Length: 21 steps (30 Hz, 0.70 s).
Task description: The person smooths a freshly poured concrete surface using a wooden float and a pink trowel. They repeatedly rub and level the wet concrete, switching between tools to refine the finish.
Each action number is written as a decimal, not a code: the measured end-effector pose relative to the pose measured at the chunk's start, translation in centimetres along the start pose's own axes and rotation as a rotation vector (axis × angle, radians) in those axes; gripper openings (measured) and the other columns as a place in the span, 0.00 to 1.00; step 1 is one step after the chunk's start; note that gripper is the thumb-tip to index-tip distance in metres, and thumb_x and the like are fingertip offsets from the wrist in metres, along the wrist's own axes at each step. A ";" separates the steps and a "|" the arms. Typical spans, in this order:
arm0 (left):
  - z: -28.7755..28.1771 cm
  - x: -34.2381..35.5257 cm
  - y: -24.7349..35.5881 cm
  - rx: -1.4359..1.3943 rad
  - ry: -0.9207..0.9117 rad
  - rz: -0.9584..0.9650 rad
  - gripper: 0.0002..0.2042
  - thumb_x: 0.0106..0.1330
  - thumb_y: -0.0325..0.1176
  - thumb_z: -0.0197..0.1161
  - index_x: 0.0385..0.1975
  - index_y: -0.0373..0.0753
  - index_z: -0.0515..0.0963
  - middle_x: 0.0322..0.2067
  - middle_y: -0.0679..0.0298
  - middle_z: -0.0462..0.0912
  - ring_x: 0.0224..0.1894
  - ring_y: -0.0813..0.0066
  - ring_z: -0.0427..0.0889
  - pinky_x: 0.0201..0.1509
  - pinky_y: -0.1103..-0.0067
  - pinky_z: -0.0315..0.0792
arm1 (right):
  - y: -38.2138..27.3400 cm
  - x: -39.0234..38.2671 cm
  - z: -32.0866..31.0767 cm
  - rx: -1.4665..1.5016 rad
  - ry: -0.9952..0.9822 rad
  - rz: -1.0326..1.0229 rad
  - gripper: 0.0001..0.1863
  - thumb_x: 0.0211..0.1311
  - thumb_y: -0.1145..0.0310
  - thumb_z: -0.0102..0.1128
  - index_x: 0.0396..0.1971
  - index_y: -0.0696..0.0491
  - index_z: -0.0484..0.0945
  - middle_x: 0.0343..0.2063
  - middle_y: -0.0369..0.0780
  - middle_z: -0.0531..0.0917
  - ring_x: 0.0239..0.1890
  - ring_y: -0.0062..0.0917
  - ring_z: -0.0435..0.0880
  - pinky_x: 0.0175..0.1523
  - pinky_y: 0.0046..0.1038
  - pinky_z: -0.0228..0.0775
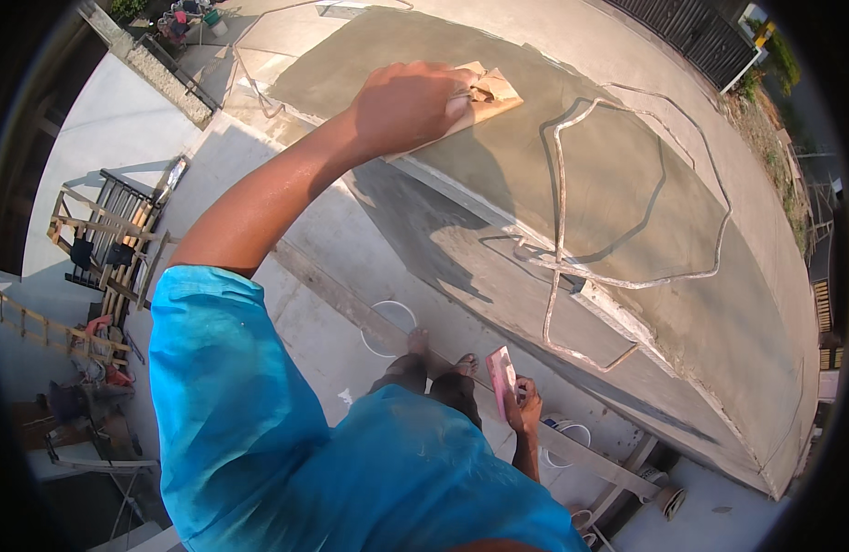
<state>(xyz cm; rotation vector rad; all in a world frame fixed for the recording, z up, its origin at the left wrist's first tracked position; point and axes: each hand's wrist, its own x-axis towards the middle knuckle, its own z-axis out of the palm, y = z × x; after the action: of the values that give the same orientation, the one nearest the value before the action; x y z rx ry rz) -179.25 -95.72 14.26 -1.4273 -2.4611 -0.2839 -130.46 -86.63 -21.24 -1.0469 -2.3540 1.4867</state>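
My left hand (408,106) reaches far out and is closed on a tan plastering float (503,96). That float lies against the top of a wall ledge spread with smooth grey-brown mortar (627,175); its underside is hidden. Low at my right side, my right hand (527,403) grips a pink plastering float (502,375), held on edge and away from the wall. A long bent cable or hose (560,184) loops over the mortar and hangs past the ledge's edge.
My feet are on a narrow plank (337,293) above a pale floor. Below stand a white round bucket (388,328) and another white bucket (569,443). Wooden and metal frames (111,235) lean at the left. A dark gate (687,37) is at the far right.
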 end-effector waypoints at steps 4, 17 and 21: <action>-0.4 -0.9 -6.5 0.042 -0.032 -0.295 0.17 0.71 0.41 0.51 0.52 0.40 0.79 0.39 0.50 0.85 0.44 0.48 0.83 0.49 0.58 0.75 | 2.8 -1.7 0.1 -0.047 0.029 0.004 0.17 0.59 0.60 0.65 0.40 0.57 0.75 0.43 0.45 0.85 0.40 0.34 0.85 0.44 0.35 0.78; -0.4 3.2 -10.0 0.148 -0.118 -0.420 0.17 0.70 0.39 0.50 0.49 0.37 0.79 0.42 0.48 0.84 0.46 0.51 0.83 0.49 0.60 0.77 | 6.2 -2.6 0.8 -0.094 0.077 0.057 0.17 0.61 0.58 0.65 0.36 0.58 0.77 0.36 0.49 0.84 0.38 0.40 0.85 0.45 0.38 0.78; 1.7 6.2 -8.2 0.174 -0.067 -0.278 0.17 0.71 0.41 0.52 0.50 0.36 0.79 0.35 0.49 0.85 0.40 0.47 0.84 0.45 0.57 0.76 | 3.6 -2.9 -0.2 -0.102 0.018 -0.013 0.13 0.63 0.61 0.64 0.38 0.55 0.79 0.35 0.48 0.85 0.38 0.42 0.85 0.43 0.40 0.76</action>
<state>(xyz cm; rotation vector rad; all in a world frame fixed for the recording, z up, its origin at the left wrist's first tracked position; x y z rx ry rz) -189.61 -94.15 14.50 -1.0414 -2.6640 -0.0757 -126.48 -87.43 -23.59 -1.0615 -2.4423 1.3596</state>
